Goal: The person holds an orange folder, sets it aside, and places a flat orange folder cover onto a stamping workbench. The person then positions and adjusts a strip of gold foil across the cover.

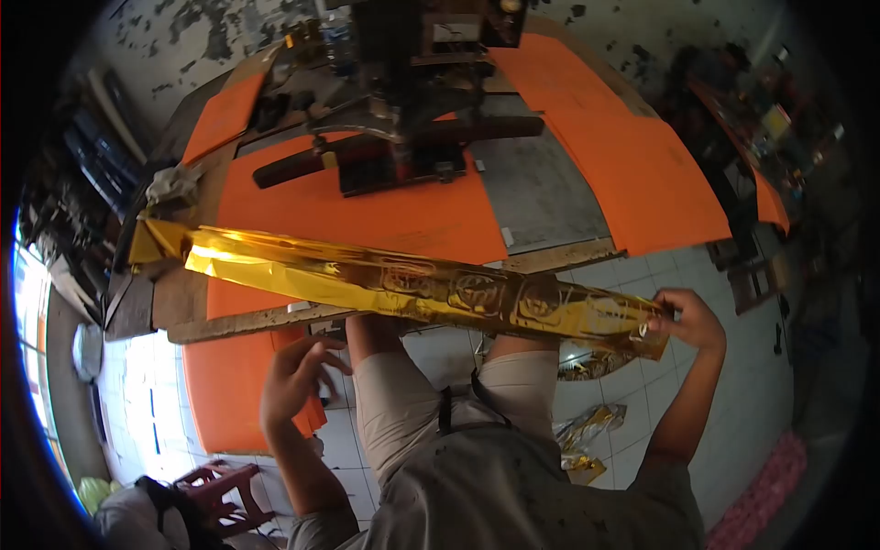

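A long strip of shiny gold foil (348, 280) stretches across the view in front of my body, with dark printed or cut-out emblems along its right half. My right hand (689, 321) grips the foil's right end between thumb and fingers. The far left end looks twisted and rests over the table's left side. My left hand (298, 371) is below the foil near the table's front edge, its fingers apart and loosely bent, holding nothing. Behind the foil, an orange sheet (367, 206) lies beneath a dark press machine (399, 137).
Stacked orange sheets (642, 174) cover the table's right side. Another orange stack (225, 394) sits lower left, near a dark red plastic stool (225, 495). Crumpled foil scraps (591, 431) lie on the white tiled floor. A cluttered bench stands far right.
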Demonstrator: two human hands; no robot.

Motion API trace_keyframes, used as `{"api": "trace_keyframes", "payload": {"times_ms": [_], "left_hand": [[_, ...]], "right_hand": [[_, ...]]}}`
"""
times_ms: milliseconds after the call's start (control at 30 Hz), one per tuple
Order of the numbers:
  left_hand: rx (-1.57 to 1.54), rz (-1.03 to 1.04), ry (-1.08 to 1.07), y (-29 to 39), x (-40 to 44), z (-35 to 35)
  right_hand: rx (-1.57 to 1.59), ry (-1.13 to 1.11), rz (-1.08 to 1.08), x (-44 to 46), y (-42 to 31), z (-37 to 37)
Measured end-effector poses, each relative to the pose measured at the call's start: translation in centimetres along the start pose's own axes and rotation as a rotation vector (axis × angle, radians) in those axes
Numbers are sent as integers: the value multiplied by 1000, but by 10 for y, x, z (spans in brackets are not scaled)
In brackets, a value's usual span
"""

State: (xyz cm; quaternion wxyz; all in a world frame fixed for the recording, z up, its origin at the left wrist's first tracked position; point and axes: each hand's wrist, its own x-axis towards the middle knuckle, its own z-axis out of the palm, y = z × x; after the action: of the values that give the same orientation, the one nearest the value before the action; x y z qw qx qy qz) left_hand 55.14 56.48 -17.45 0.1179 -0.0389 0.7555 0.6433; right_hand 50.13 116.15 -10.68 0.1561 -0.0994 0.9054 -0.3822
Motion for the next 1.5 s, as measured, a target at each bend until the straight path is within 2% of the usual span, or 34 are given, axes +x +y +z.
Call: {"api": "trace_keyframes", "payload": {"times_ms": [100,167,233,300,333,433,467,567,667,700,733,833,867,1000,1100,1200,1300,1367,1433,1467,1500], "left_hand": [[79,98,182,-8,-3,-32],[105,186,378,-9,1,-49],[153,285,435,-3,5,-70],[236,437,543,-11,23,-89],[421,354,591,-9,29,-102],[833,544,749,-8,55,-116],[820,467,713,-13,61,-126],[1013,531,713,-10,76,-131],[1038,496,656,-10,89,-140],[1047,466,654,-9,93,-140],[1104,548,606,-3,96,-142],[1179,500,598,2,104,-146],[1145,584,596,-1,108,-152],[1183,561,595,7,109,-156],[1095,430,539,10,113,-159],[1002,287,464,19,115,-155],[1321,394,487,24,117,-152],[1349,360,441,26,122,-155],[1380,356,450,23,129,-157],[1378,282,402,25,132,-159],[1366,267,395,26,136,-159]], "right_hand": [[9,-3,29,13,6,-4],[-2,4,61,20,8,-4],[-39,15,100,25,5,-3],[1,30,49,29,7,-1],[16,17,57,30,7,-3],[33,-1,45,34,15,-6],[35,-2,37,34,17,-6],[43,59,19,35,12,-3],[125,46,84,35,13,-9],[114,67,62,36,13,-10],[101,89,37,37,13,-11],[128,161,28,41,22,-16],[149,182,31,44,26,-17],[39,322,-69,63,21,-19],[77,333,-57,85,20,-25],[-105,301,-35,112,21,-40],[-216,332,-30,144,25,-49],[-224,324,-60,168,25,-54],[-397,327,-32,200,35,-66],[-483,328,-15,216,40,-72],[-475,329,-5,231,41,-78]]}}
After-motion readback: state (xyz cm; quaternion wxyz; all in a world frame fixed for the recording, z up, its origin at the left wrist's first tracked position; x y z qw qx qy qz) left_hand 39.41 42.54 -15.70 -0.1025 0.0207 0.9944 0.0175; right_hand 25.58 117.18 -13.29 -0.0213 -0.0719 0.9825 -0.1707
